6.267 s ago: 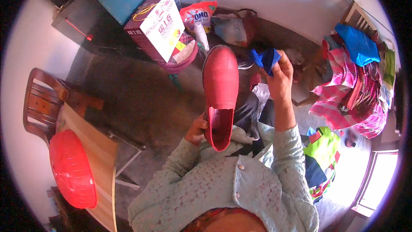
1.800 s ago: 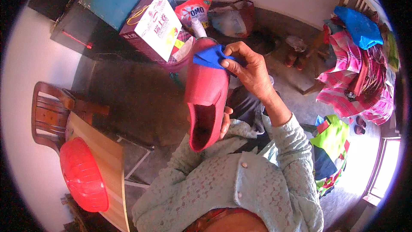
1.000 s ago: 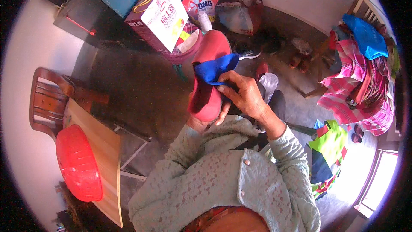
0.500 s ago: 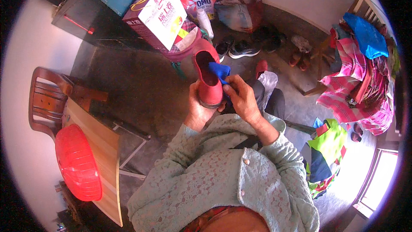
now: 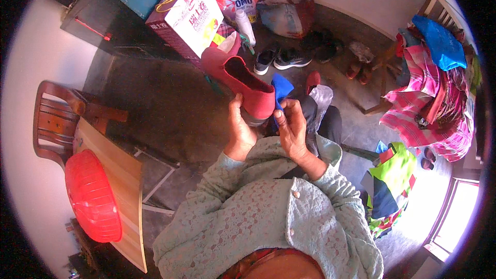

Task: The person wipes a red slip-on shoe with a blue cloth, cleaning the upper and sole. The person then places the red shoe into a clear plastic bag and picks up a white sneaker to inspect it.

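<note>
The red slip-on rubber shoe [image 5: 243, 85] has tilted opening-up; left hand [image 5: 240, 132] grips its heel, right hand [image 5: 292, 129] pinches a blue cloth [image 5: 281, 89].

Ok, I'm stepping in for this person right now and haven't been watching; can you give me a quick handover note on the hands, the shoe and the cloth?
Left hand: grips the red shoe from below at the near end, opening facing up.
Right hand: presses the blue cloth against the shoe's right side, near that same end.
Where: both are held in the air over the lap; another red shoe lies on the floor beyond the knees.
Done: cannot tell how much is wiped.
Left: probably the rest of this shoe, perhaps the other one.
</note>
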